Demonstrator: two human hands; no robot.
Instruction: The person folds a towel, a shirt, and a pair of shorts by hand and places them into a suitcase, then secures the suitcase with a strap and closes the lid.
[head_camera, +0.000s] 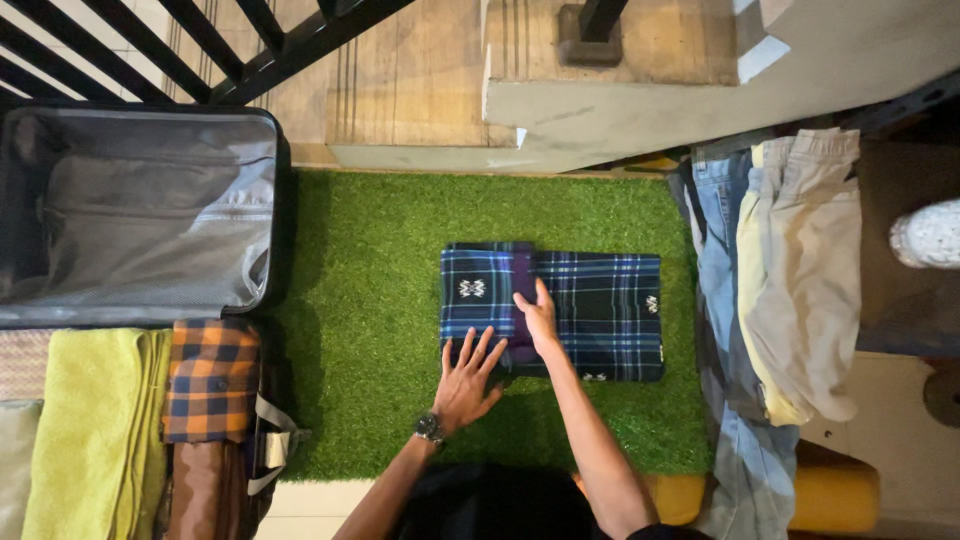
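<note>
While both hands lie flat and open, gripping nothing, the left hand (467, 378), watch (429, 428) on its wrist, presses the near-left edge of a folded dark plaid cloth (600, 315) and the right hand (538, 318) rests on its middle fold. Cloth sits mid-way on a green turf mat (370, 300). An open grey suitcase (140, 215) lies left with a yellow-green towel (90, 430) and orange checked shirt (212, 380) packed; jeans (720, 260) and beige trousers (805, 270) are stacked right of the mat.
</note>
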